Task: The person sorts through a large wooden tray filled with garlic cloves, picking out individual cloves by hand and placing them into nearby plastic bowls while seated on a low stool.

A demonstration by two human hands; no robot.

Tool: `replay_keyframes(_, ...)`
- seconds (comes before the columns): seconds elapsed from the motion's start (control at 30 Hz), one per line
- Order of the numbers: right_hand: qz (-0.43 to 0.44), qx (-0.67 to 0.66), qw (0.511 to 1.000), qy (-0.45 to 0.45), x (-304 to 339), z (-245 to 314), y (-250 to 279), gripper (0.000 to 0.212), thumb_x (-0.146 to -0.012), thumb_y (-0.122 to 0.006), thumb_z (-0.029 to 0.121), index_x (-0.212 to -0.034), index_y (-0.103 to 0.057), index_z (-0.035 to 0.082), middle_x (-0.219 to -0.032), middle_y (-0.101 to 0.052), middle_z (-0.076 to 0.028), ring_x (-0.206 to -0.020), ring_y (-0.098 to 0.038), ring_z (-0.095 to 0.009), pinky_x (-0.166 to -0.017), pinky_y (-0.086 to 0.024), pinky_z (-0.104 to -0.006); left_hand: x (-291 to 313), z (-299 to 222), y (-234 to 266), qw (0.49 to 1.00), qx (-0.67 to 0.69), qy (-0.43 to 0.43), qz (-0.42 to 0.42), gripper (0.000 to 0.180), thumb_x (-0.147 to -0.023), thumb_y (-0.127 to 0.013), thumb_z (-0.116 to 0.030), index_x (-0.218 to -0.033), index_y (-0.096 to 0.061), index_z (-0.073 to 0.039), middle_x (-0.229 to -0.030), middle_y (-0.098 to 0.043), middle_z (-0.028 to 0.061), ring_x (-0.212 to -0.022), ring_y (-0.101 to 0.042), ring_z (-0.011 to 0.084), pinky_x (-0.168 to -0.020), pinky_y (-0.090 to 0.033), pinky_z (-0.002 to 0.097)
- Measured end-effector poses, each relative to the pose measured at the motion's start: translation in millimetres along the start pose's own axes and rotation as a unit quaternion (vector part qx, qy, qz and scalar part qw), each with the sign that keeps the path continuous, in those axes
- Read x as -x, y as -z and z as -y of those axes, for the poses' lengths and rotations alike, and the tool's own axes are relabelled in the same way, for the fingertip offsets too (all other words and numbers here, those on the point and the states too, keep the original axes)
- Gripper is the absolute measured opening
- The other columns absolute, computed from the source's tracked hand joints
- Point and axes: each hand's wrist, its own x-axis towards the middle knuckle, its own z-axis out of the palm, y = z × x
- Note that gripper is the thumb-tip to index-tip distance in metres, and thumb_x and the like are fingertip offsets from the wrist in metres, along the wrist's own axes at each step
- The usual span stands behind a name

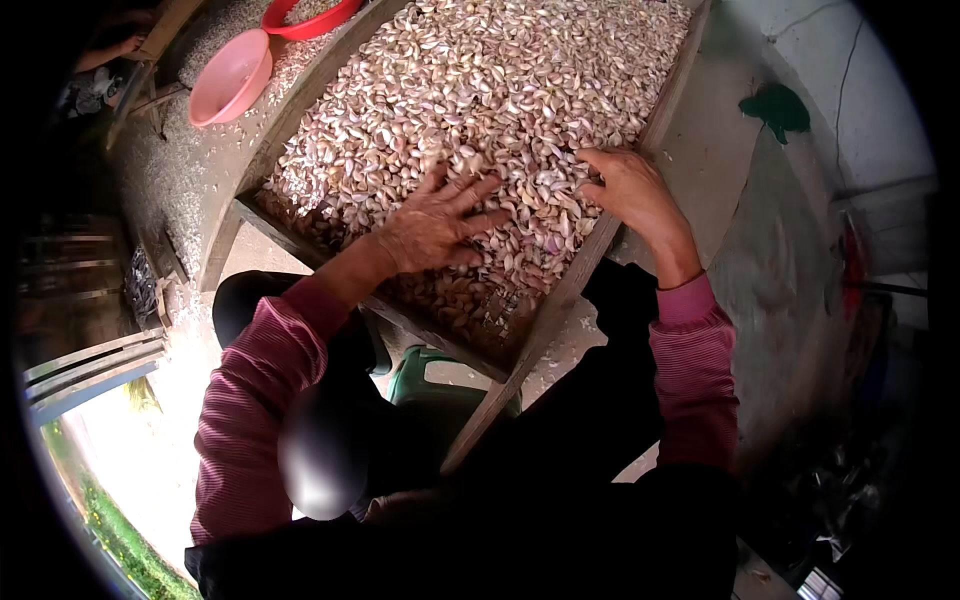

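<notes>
Garlic cloves (500,110), loose and pale with purple tints, cover most of a wooden tray (575,285) with raised sides. My left hand (440,225) lies palm down on the cloves near the tray's close end, its fingers spread. At the tray's right side, my right hand (635,190) reaches over the rim to the cloves. Its forefinger and thumb are apart, with nothing visible between them; the other fingers are mostly hidden. Near the close corner the cloves thin out and some of the tray's bottom shows.
A pink basin (232,80) and a red basin (318,18) are on the floor at the far left, among scattered pale bits. Below the tray is a green plastic stool (435,380). Part of another person's arm (105,53) shows at upper left. Something dark green (775,108) lies at right.
</notes>
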Motion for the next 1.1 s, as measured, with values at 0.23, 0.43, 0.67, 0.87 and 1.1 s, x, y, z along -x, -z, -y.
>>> replay_keyframes(0.23,0.105,0.015,0.994,-0.018,-8,18,-12,0.046,-0.078,-0.071,0.009,-0.122,-0.061,-0.002,-0.114,-0.066,-0.023,-0.106,-0.064,-0.036,-0.094,-0.049,-0.0432,53,59,38,0.938,-0.134,0.303,0.107,0.072,-0.091,-0.065,-0.046,-0.153,-0.03,-0.039,-0.167,-0.005,-0.001,-0.153,-0.01,0.0268,-0.118,-0.019,0.0635)
replay_keyframes(0.43,0.092,-0.357,0.925,-0.095,-19,39,-13,0.055,-0.093,-0.06,0.005,-0.146,-0.044,0.006,-0.13,-0.059,-0.024,-0.099,-0.069,-0.028,-0.083,-0.059,-0.0346,105,59,26,0.917,-0.097,0.379,-0.08,0.06,-0.085,-0.073,-0.024,-0.14,-0.053,-0.018,-0.154,-0.037,0.0155,-0.132,-0.049,0.0327,-0.109,-0.037,0.0558)
replay_keyframes(0.67,0.067,-0.099,0.992,0.049,-3,18,21,0.015,-0.088,-0.064,0.015,-0.096,-0.074,0.006,-0.079,-0.07,-0.011,-0.071,-0.066,-0.017,-0.067,-0.051,-0.0355,89,-104,13,0.981,0.057,0.142,-0.121,0.036,-0.084,-0.071,-0.022,-0.115,-0.066,-0.006,-0.121,-0.063,0.0126,-0.108,-0.061,0.0302,-0.097,-0.045,0.0451)
replay_keyframes(0.87,0.267,-0.021,0.958,0.1,18,52,2,0.016,-0.082,-0.066,0.018,-0.072,-0.068,0.005,-0.059,-0.058,-0.012,-0.054,-0.052,-0.024,-0.058,-0.043,-0.0391,90,-120,16,0.986,0.068,0.11,-0.104,0.043,-0.086,-0.066,-0.044,-0.108,-0.067,-0.007,-0.109,-0.066,0.0086,-0.097,-0.063,0.0257,-0.089,-0.045,0.04)
replay_keyframes(1.1,0.187,-0.046,0.981,-0.004,-22,62,-14,0.022,-0.096,-0.06,0.014,-0.113,-0.074,0.014,-0.09,-0.073,-0.009,-0.069,-0.065,-0.014,-0.063,-0.052,-0.0346,78,-114,20,0.987,0.102,0.123,-0.015,0.044,-0.086,-0.063,-0.052,-0.102,-0.067,-0.011,-0.09,-0.06,0.0065,-0.084,-0.06,0.0265,-0.079,-0.049,0.0386)
